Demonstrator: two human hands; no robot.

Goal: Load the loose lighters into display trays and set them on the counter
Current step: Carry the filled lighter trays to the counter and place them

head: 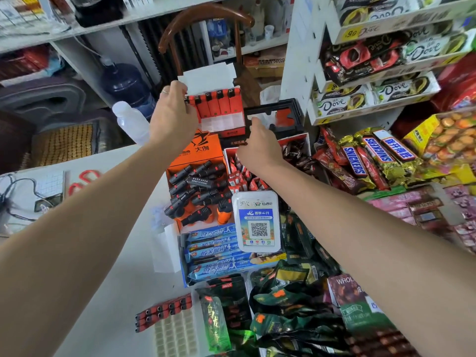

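I stand at a white counter (123,253) in a small shop. White shelving (85,29) runs across the back above a blue water jug (126,83), a brown wooden chair (203,19) stands behind the counter, and a white rack (298,60) rises at my right.

This is a small retail shop, seen from behind its sales counter. White tiered display racks (373,60) hold boxes of Dove chocolate bars with a yellow price tag. Brown Snickers bars (360,161), blue-wrapped wafer bars (213,253) and dark green snack packets (291,313) crowd the white counter top (116,266). A white payment stand with a printed QR code (257,221) stands among them. An open orange cardboard box of black-and-orange torch lighters (198,186) sits beside it.
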